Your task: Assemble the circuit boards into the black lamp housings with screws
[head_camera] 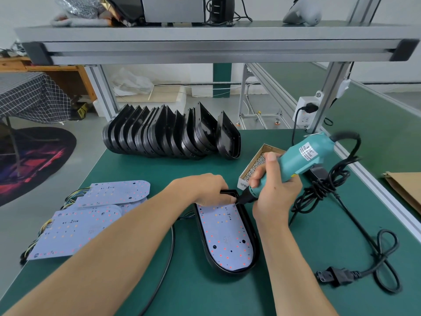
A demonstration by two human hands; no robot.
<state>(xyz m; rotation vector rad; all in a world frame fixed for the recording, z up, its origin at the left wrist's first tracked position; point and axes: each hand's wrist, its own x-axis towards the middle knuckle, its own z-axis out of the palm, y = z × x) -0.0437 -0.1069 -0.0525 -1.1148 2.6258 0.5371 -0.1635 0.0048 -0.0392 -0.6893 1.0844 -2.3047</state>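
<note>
One circuit board is seated in a black housing on the surface; the housing's far end is gripped by the left hand, the screwdriver by the right hand; stacked housings and loose boards remain unassembled

One black lamp housing lies flat on the green mat, its rounded end toward the person, and a white circuit board with small red and orange dots sits inside it. More white circuit boards lie overlapped at the left, coloured wires at their left edge. Empty black housings stand on edge in a row behind. An open cardboard box of screws lies at the right.
</note>
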